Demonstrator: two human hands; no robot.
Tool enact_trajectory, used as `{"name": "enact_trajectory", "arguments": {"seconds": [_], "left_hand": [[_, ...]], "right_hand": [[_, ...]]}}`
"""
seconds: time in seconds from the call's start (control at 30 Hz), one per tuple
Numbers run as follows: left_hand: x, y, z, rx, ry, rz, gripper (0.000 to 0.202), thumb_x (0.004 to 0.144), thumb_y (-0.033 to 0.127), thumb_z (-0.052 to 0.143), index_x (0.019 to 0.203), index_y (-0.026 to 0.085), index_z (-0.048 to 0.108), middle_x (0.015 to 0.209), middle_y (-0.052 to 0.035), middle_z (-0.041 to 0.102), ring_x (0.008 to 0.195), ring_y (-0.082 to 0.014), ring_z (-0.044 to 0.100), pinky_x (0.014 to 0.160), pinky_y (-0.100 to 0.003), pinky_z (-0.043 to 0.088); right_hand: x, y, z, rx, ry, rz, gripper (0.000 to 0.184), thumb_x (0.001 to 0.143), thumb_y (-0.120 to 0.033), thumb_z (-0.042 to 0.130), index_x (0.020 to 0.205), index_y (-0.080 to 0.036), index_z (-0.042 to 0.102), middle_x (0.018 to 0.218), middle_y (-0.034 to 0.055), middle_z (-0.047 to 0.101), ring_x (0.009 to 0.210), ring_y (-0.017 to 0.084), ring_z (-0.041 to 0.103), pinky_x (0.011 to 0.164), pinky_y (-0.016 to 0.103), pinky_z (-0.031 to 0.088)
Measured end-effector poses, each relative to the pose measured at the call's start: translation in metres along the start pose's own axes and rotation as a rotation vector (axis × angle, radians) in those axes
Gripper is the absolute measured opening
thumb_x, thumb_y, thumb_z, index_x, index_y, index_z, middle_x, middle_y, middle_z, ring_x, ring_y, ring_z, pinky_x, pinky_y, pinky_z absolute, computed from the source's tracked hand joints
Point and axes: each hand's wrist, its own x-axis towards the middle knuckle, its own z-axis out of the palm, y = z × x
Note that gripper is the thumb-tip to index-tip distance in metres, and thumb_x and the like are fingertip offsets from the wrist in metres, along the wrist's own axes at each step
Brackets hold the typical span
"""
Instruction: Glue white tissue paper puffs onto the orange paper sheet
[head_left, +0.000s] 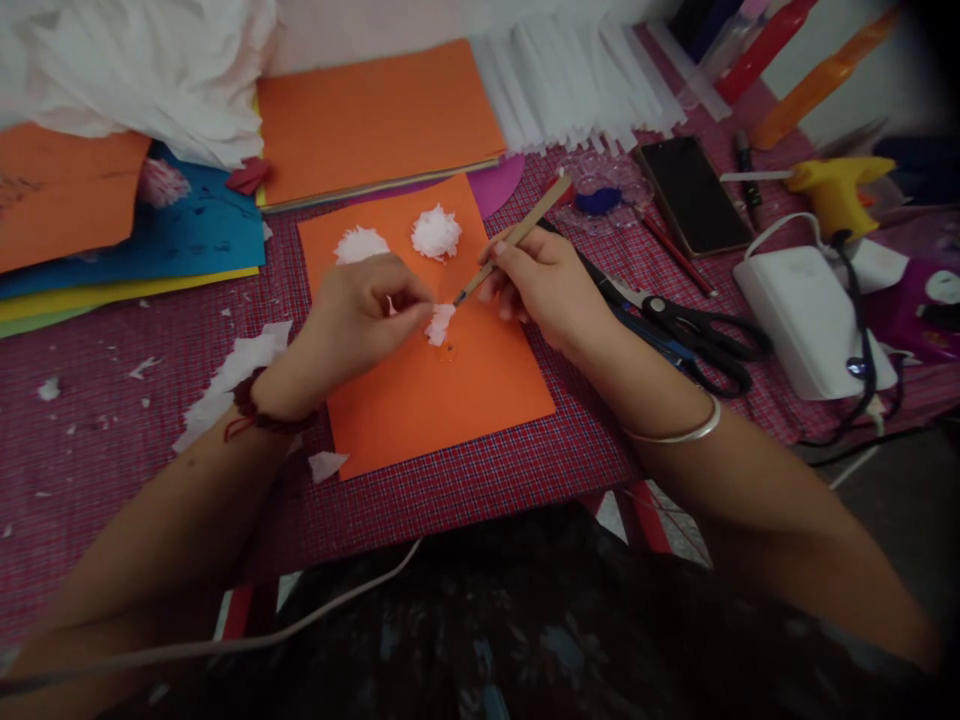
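An orange paper sheet (420,420) lies on the table before me. Two ruffled white paper puffs sit on its upper part, one puff (436,232) fully visible and the other puff (361,243) partly behind my left hand (367,315). That hand is closed in a pinch at the edge of a small white tissue paper piece (439,325), low over the sheet. My right hand (536,275) grips a flat wooden stick (536,212), tilted, its dark bluish tip meeting the tissue piece. Just below is a small shiny spot on the orange sheet.
White paper scraps (232,380) lie at left. Behind are stacked orange sheets (382,120), white paper strips (577,80) and crumpled white paper (142,70). At right are scissors (697,325), a phone (694,195), a yellow glue gun (844,190) and a white box with cables (802,310).
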Motion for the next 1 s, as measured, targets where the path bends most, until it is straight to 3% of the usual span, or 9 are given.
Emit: {"name": "enact_trajectory", "arguments": {"seconds": [0.07, 0.13, 0.37, 0.5, 0.67, 0.83, 1.0], "left_hand": [[-0.001, 0.003, -0.001, -0.099, 0.091, -0.077, 0.014, 0.086, 0.030, 0.064, 0.076, 0.021, 0.066, 0.077, -0.0029, 0.067, 0.067, -0.0153, 0.056, 0.062, -0.031, 0.042], [-0.002, 0.004, 0.000, -0.164, 0.108, -0.113, 0.014, 0.086, 0.031, 0.065, 0.076, 0.020, 0.066, 0.075, -0.0028, 0.066, 0.066, -0.0151, 0.055, 0.061, -0.032, 0.041], [0.000, -0.007, 0.015, -0.407, -0.050, -0.107, 0.016, 0.088, 0.035, 0.067, 0.082, 0.021, 0.064, 0.074, -0.0024, 0.072, 0.070, -0.0176, 0.066, 0.067, -0.032, 0.053], [0.000, -0.009, 0.018, -0.498, -0.019, -0.075, 0.012, 0.091, 0.031, 0.065, 0.086, 0.021, 0.061, 0.079, -0.0029, 0.074, 0.073, -0.0179, 0.070, 0.069, -0.032, 0.055], [0.000, -0.012, 0.022, -0.565, -0.061, -0.022, 0.010, 0.093, 0.025, 0.062, 0.087, 0.020, 0.055, 0.078, -0.0040, 0.073, 0.068, -0.0160, 0.070, 0.069, -0.032, 0.055], [0.000, -0.021, 0.028, -0.522, -0.124, 0.004, 0.013, 0.096, 0.031, 0.059, 0.090, 0.021, 0.053, 0.077, -0.0033, 0.072, 0.070, -0.0162, 0.071, 0.069, -0.031, 0.056], [0.001, -0.026, 0.029, -0.410, -0.126, -0.006, 0.013, 0.095, 0.033, 0.058, 0.089, 0.022, 0.054, 0.079, -0.0041, 0.073, 0.072, -0.0186, 0.070, 0.069, -0.033, 0.056]], "right_hand": [[0.001, 0.000, 0.000, 0.005, -0.022, 0.029, 0.018, 0.098, -0.035, 0.060, 0.087, -0.022, 0.057, 0.060, -0.0029, 0.061, 0.040, 0.007, 0.046, 0.037, 0.020, 0.026], [0.001, 0.000, 0.001, -0.006, -0.058, 0.050, 0.020, 0.099, -0.033, 0.059, 0.083, -0.022, 0.056, 0.060, -0.0023, 0.062, 0.039, 0.006, 0.045, 0.036, 0.020, 0.025], [0.000, 0.003, 0.006, -0.026, -0.158, 0.048, 0.022, 0.099, -0.029, 0.060, 0.081, -0.020, 0.053, 0.058, -0.0023, 0.061, 0.046, 0.007, 0.053, 0.041, 0.017, 0.036], [0.000, 0.004, 0.005, -0.051, -0.148, 0.041, 0.022, 0.101, -0.027, 0.056, 0.080, -0.020, 0.053, 0.057, -0.0030, 0.060, 0.046, 0.007, 0.053, 0.042, 0.017, 0.039], [0.001, 0.004, 0.005, -0.068, -0.140, 0.040, 0.022, 0.100, -0.024, 0.057, 0.078, -0.020, 0.053, 0.055, -0.0037, 0.058, 0.043, 0.006, 0.051, 0.041, 0.016, 0.038], [0.000, 0.003, 0.007, -0.078, -0.102, 0.076, 0.024, 0.100, -0.022, 0.055, 0.076, -0.021, 0.053, 0.055, -0.0034, 0.059, 0.042, 0.006, 0.050, 0.040, 0.016, 0.037], [0.001, -0.003, -0.001, -0.023, -0.004, 0.085, 0.025, 0.099, -0.016, 0.048, 0.075, -0.020, 0.053, 0.052, -0.0032, 0.059, 0.036, 0.006, 0.045, 0.033, 0.016, 0.025]]}}
